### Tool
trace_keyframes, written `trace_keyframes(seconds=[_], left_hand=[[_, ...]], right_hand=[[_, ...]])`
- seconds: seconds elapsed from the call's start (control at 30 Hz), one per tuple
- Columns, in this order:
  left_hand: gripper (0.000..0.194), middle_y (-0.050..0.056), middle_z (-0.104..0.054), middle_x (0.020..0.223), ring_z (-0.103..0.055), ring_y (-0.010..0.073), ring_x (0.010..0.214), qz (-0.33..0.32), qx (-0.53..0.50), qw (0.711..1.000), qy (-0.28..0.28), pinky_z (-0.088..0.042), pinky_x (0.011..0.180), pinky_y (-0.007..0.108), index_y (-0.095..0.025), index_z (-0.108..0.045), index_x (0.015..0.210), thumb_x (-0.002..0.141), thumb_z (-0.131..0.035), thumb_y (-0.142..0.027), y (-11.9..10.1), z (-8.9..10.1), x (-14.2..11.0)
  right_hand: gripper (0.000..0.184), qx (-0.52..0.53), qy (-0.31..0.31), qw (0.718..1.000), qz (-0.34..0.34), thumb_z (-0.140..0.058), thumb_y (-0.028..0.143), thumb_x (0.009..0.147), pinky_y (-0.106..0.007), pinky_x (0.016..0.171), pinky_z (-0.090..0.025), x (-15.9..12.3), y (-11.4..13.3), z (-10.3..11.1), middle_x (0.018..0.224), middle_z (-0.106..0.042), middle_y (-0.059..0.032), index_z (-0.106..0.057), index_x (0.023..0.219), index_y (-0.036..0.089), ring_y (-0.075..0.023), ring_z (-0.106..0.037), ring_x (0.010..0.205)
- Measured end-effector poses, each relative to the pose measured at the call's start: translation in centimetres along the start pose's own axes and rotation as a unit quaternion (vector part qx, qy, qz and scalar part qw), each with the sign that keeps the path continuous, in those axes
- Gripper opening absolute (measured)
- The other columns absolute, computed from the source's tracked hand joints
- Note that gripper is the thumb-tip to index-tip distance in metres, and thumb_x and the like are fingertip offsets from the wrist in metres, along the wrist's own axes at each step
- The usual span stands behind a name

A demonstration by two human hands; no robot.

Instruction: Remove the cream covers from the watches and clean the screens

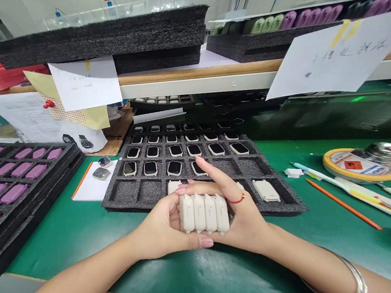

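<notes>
A row of several off-white smartwatch cases (204,213), stood on edge side by side, is held between my two hands above the front of the black foam tray (200,201). My left hand (161,227) grips the row from the left, its thumb below and fingers over the top. From the right, my right hand (244,215) closes around the row; one finger points up toward the tray and others are hidden behind the cases. Rows of watch cases with dark screens (174,168) fill many tray pockets. A pale case (266,190) lies screenless side up at front right.
Another foam tray with purple cases (14,193) stands at left. Two loose watches (101,174) rest on white paper. At right lie a tape roll (346,165), an orange stick (344,204) and pens. An overhead shelf (193,85) carries foam trays and hanging notes.
</notes>
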State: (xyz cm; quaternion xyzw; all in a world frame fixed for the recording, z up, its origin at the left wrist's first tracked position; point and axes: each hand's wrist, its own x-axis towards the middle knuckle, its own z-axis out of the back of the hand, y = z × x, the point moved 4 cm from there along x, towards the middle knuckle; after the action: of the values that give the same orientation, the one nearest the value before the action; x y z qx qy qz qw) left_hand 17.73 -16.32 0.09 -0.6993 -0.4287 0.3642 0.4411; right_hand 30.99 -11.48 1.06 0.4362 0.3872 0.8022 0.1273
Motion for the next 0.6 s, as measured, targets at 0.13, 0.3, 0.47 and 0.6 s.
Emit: trace_keyframes(seconds=[0.13, 0.3, 0.47, 0.6], left_hand=[[0.044, 0.007, -0.07, 0.104, -0.069, 0.0226, 0.1, -0.001, 0.006, 1.0, 0.002, -0.054, 0.087, 0.035, -0.017, -0.06, 0.104, 0.068, -0.086, -0.016, 0.1, 0.1, 0.0], [0.058, 0.009, -0.069, 0.112, -0.066, 0.0249, 0.107, -0.001, 0.02, 1.0, -0.01, -0.052, 0.091, 0.037, -0.019, -0.06, 0.119, 0.068, -0.087, -0.018, 0.0, 0.3, 0.1], [0.04, 0.004, -0.069, 0.094, -0.064, 0.0215, 0.092, -0.02, 0.044, 0.999, -0.01, -0.052, 0.084, 0.032, -0.016, -0.071, 0.098, 0.066, -0.089, -0.033, 0.0, 0.2, 0.6], [0.036, 0.003, -0.071, 0.087, -0.064, 0.0191, 0.083, -0.024, 0.085, 0.993, -0.082, -0.052, 0.077, 0.03, -0.016, -0.073, 0.091, 0.063, -0.09, -0.032, -0.1, 0.4, 0.3]], right_hand=[[0.108, -0.014, 0.003, 1.0, 0.005, -0.086, 0.034, 0.076, -0.045, 0.107, -0.055, 0.0, 0.0, 0.0, 0.135, -0.066, -0.0064, -0.018, 0.16, 0.036, -0.0289, -0.069, 0.117], [0.102, -0.026, 0.01, 0.999, 0.027, -0.081, 0.03, 0.082, -0.044, 0.108, -0.054, 0.0, 0.1, -0.1, 0.141, -0.062, -0.0059, -0.016, 0.16, 0.036, -0.0255, -0.069, 0.117], [0.095, -0.073, 0.046, 0.995, 0.041, -0.071, 0.028, 0.09, -0.045, 0.109, -0.052, 0.1, 0.4, -0.9, 0.123, -0.073, -0.0048, -0.009, 0.162, 0.032, -0.024, -0.067, 0.119], [0.096, -0.129, 0.095, 0.985, 0.069, -0.069, 0.025, 0.092, -0.05, 0.117, -0.042, 0.1, 1.4, -1.3, 0.141, -0.061, -0.0102, -0.004, 0.162, 0.03, -0.0263, -0.053, 0.137]])
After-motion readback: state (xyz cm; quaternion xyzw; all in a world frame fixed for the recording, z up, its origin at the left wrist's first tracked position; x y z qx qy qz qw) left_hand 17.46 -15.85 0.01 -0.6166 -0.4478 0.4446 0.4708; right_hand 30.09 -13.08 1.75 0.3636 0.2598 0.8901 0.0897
